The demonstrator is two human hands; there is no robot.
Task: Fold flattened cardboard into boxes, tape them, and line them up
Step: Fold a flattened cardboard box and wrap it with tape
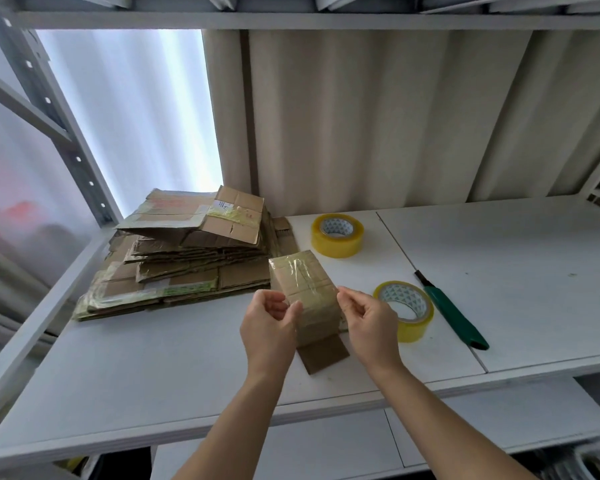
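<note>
Cardboard box (305,299) taping is finishing, both hands pinching its sides—left (269,322), right (369,323)—next lining up toward 3 o'clock.

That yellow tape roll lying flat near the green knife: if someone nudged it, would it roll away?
Probably not as it lies: the tape roll rests flat on its side on the white shelf, so a nudge would likely slide it. Stood on edge, its round shape would probably roll. It looks stiff, with a cardboard core, and fairly thickly wound, so likely somewhat heavy for its size.
</note>
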